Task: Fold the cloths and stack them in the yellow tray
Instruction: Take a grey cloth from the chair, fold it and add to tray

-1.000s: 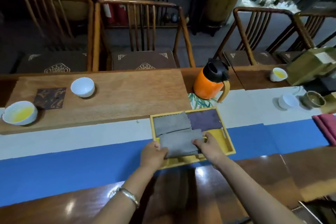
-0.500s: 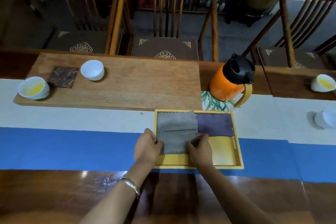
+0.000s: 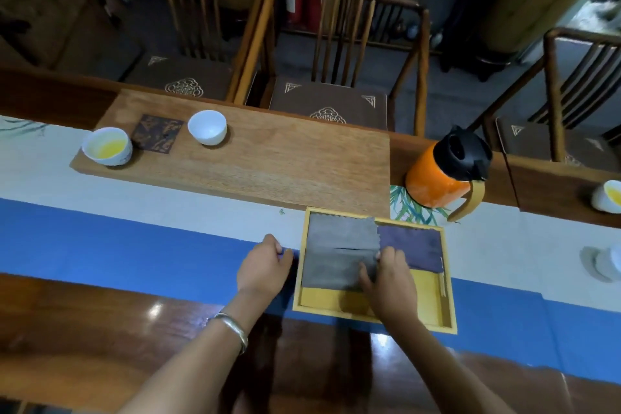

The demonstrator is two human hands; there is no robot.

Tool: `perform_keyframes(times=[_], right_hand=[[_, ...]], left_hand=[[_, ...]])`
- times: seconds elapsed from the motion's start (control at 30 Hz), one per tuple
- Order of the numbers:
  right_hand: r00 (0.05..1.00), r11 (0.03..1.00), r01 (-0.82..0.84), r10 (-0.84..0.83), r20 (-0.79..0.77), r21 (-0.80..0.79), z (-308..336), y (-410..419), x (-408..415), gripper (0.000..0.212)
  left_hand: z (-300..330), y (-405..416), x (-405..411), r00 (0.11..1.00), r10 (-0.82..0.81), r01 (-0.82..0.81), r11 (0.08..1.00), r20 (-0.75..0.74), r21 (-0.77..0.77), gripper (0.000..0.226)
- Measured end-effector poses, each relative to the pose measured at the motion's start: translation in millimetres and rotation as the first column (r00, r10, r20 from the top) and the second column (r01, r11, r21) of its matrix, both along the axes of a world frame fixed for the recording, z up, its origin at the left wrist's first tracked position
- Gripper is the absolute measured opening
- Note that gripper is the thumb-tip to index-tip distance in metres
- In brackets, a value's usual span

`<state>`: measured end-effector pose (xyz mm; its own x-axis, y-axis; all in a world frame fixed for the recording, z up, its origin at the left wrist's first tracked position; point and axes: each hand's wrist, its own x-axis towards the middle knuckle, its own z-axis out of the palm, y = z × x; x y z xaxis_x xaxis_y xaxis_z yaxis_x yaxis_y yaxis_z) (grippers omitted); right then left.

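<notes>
Head view: shallow yellow wooden tray (image 3: 450, 289) sits on the blue-and-white table runner (image 3: 134, 245), near table edge. Inside, far-left, two folded grey cloths (image 3: 339, 252) lie w/ the near one overlapping the far one; a folded dark purple cloth (image 3: 411, 247) lies beside them on the right, edges zigzag-cut. Right hand (image 3: 386, 279) is on the near grey cloth, thumb + fingers pinching its right edge. Left hand (image 3: 263, 267) is outside the tray, just left of it, fingers curled onto the runner; can't tell if it grips anything. Silver bangle (image 3: 232, 329) on left wrist.

Beyond tray: light wooden board (image 3: 268, 161) w/ empty white cup (image 3: 206, 127), cup of yellow liquid (image 3: 107, 145), dark patterned coaster (image 3: 158, 133). Orange thermos jug w/ black lid (image 3: 443, 171) stands behind the tray. Glossy dark wood table (image 3: 100, 329); wooden slat-back chairs (image 3: 336, 54) behind.
</notes>
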<state>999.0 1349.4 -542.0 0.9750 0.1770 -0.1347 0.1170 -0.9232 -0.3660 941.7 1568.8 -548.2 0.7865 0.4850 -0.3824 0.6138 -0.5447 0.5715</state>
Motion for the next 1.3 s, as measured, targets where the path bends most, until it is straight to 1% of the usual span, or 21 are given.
perform_keyframes(times=[0.17,0.23,0.33,0.43,0.6,0.67,0.77,0.87,0.97,1.03,1.13,1.23,1.3], right_hand=[[0.97,0.969,-0.244,0.244,0.015,-0.034,27,45,1,0.026],[0.94,0.939,-0.341,0.341,0.014,-0.037,39,79,-2,0.025],[0.886,0.886,-0.463,0.462,0.032,0.01,56,141,-14,0.03],[0.8,0.801,-0.598,0.597,0.063,-0.003,70,210,-43,0.033],[0.609,0.621,-0.784,0.775,0.171,-0.022,96,332,-131,0.031],[0.522,0.533,-0.846,0.83,0.197,-0.008,106,381,-178,0.032],[0.387,0.397,-0.918,0.89,0.24,0.008,122,449,-255,0.03],[0.257,0.266,-0.964,0.92,0.297,0.01,137,503,-332,0.028],[0.104,0.106,-0.994,0.94,0.324,0.012,148,544,-399,0.022],[0.021,0.02,-1.0,0.949,0.315,0.006,150,569,-436,0.017],[-0.088,-0.083,-0.996,0.954,0.288,-0.028,148,602,-479,0.021],[-0.168,-0.164,-0.986,0.953,0.251,-0.036,139,628,-512,0.027],[-0.21,-0.21,-0.977,0.953,0.219,-0.024,129,647,-526,0.026]], left_hand=[[26,59,-35,0.995,0.089,-0.091,0.995,0.047,0.041,0.021],[38,88,-56,0.988,0.138,-0.142,0.988,0.066,0.065,0.021],[57,135,-100,0.975,0.205,-0.215,0.966,0.088,0.14,0.023],[78,184,-165,0.962,0.261,-0.274,0.932,0.084,0.24,0.027],[114,260,-312,0.888,0.451,-0.455,0.828,0.093,0.328,0.027],[127,285,-380,0.84,0.535,-0.526,0.768,0.087,0.365,0.03],[144,311,-479,0.731,0.675,-0.654,0.652,0.098,0.383,0.034],[157,322,-565,0.59,0.801,-0.76,0.508,0.103,0.407,0.03],[163,320,-628,0.452,0.883,-0.843,0.378,0.124,0.383,0.028],[162,319,-659,0.399,0.907,-0.872,0.328,0.138,0.363,0.027],[158,319,-693,0.341,0.929,-0.894,0.272,0.146,0.355,0.024],[147,327,-713,0.293,0.946,-0.914,0.235,0.138,0.332,0.022],[138,341,-721,0.266,0.956,-0.923,0.214,0.126,0.321,0.023]])
